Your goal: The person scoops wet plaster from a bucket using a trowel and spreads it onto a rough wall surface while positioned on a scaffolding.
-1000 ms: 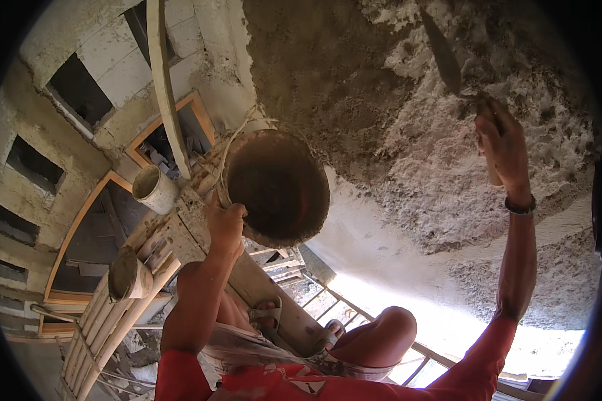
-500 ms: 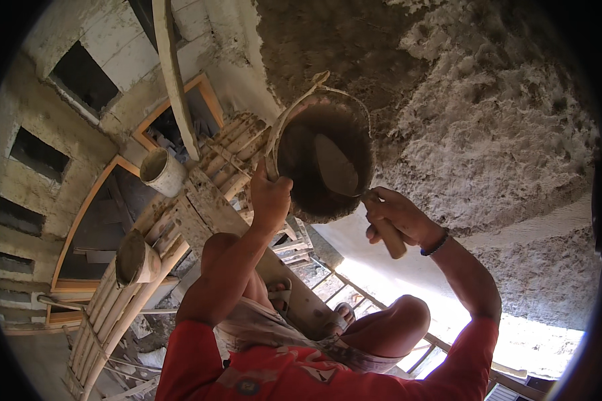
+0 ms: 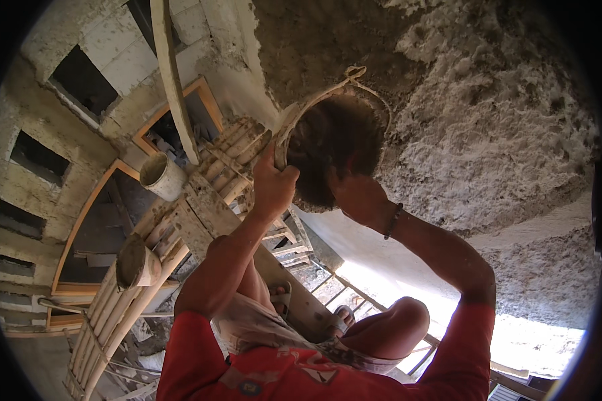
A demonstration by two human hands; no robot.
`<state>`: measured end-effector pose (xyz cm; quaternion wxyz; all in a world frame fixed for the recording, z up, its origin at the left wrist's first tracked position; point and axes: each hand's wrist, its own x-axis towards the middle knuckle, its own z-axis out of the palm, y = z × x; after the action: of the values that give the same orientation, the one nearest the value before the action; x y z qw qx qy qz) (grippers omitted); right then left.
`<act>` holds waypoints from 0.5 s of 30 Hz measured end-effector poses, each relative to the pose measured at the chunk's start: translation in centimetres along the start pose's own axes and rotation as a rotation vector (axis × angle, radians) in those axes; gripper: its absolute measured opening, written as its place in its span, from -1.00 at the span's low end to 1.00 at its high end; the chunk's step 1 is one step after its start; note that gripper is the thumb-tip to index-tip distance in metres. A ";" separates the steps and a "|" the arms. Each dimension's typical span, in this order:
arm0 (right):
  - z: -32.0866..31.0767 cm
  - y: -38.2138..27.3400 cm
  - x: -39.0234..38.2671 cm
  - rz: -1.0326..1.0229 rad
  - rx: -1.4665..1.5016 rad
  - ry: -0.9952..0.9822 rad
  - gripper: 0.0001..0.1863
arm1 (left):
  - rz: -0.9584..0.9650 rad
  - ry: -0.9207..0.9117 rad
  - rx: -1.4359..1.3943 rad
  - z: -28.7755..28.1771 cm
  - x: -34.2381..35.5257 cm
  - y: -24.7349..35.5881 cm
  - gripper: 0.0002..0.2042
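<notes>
My left hand is closed on the left rim of a bucket, its thumb on the outside, holding it tilted with the mouth toward me. A rope handle loops over the bucket's far side. At the near right of the mouth, my right hand reaches in, fingers curled round a trowel. The trowel's blade and handle are lost in the dark, blurred inside of the bucket. Just beyond the bucket is a patch of darker, wet-looking plaster on the wall.
Rough pale plaster covers the wall at right. Two more buckets, one white and one mortar-stained, stand on a bamboo-and-plank platform at left. A pole rises beside it. My sandalled feet rest on a plank.
My right hand has moved left and into the bucket, carrying the trowel out of sight. The bucket has shifted slightly right and tipped, with my left hand still on its rim.
</notes>
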<state>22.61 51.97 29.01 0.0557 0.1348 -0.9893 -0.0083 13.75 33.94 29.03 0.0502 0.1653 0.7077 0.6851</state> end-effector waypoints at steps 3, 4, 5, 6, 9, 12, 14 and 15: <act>-3.1 1.7 -1.3 -0.029 -0.124 -0.366 -0.60 | 0.009 -0.003 0.005 -1.3 0.4 -0.7 -0.60; -4.3 2.5 -1.7 -0.016 -0.162 -0.276 -0.61 | -0.025 -0.021 0.020 -0.9 0.6 -1.0 -0.60; -5.5 2.8 -1.8 -0.019 -0.192 -0.182 -0.61 | -0.062 -0.026 0.044 -1.1 0.5 -0.9 -0.60; -6.1 3.0 -1.6 -0.022 -0.222 -0.087 -0.61 | -0.055 -0.034 0.050 -1.1 0.5 -0.8 -0.60; -3.9 3.4 -0.8 0.132 -0.281 0.069 -0.62 | -0.041 -0.047 0.031 0.0 0.3 -0.7 -0.58; -1.6 3.2 -2.2 0.178 -0.196 -0.047 -0.62 | -0.033 -0.030 0.008 -0.2 0.7 -0.9 -0.54; -1.1 4.0 -3.3 0.096 -0.194 -0.184 -0.58 | -0.066 -0.036 -0.001 -0.4 1.0 -0.7 -0.50; -1.0 4.4 -3.6 0.055 -0.192 -0.253 -0.56 | -0.068 -0.042 0.036 -0.4 1.0 -1.0 -0.49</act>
<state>25.03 57.13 29.73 -0.0564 0.0994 -0.9864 -0.1183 12.52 33.90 28.23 0.0853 0.1561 0.7238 0.6667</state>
